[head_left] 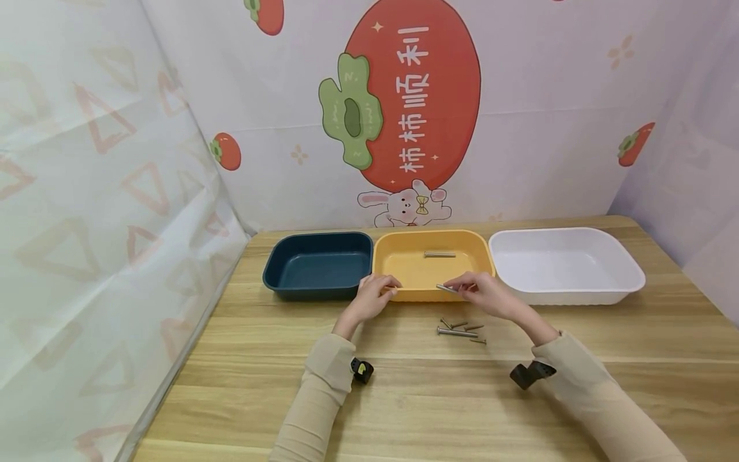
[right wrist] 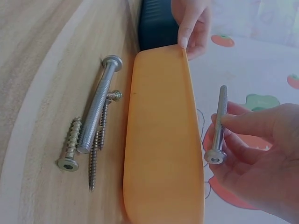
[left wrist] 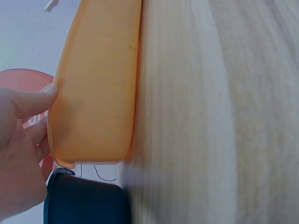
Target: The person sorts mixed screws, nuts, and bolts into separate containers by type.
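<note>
My left hand [head_left: 372, 298] pinches the front rim of the yellow tray [head_left: 407, 269] near its left corner, thumb outside and fingers over the inner side. Between thumb and fingers of my right hand [head_left: 487, 296] is a silver hex-socket bolt [right wrist: 219, 126], held over the tray's front rim. Inside the yellow tray lies another long bolt [head_left: 440, 255]. On the table in front of the tray rest a thick bolt [right wrist: 97, 109] and several smaller screws [right wrist: 71, 144], partly overlapping.
A dark teal tray [head_left: 317, 294] adjoins the yellow one on the left, and a white tray [head_left: 568, 298] stands on its right. Behind them hangs a printed cloth [head_left: 519, 160]. The trays stand on a wood-grain table [head_left: 427, 404].
</note>
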`<state>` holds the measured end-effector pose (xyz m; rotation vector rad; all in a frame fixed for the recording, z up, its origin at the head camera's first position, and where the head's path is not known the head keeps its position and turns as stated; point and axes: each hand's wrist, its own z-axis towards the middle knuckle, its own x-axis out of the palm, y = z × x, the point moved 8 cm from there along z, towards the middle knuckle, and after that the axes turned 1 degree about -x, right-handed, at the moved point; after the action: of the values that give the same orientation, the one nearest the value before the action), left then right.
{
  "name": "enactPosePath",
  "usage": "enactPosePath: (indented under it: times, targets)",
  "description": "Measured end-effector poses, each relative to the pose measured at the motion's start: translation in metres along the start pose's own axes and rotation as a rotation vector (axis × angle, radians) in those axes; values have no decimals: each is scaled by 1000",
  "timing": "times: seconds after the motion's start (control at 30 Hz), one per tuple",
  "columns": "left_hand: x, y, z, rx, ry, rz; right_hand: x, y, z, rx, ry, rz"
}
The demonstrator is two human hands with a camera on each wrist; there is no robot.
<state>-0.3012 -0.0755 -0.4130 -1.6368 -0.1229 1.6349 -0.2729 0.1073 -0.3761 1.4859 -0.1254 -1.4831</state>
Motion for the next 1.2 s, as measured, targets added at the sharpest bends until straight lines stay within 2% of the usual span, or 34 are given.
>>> enactPosePath:
  times: [0.57, 0.97, 1.2]
  targets:
    - [1, 2, 0, -8, -3, -3, -3, -2, 16, -10, -28, 23]
    - [0, -1, 0, -3, 5, 4, -6, -11, 27, 34, -31, 70]
    - [0, -2, 1, 1, 7, 13, -11, -14, 30, 46, -84, 89]
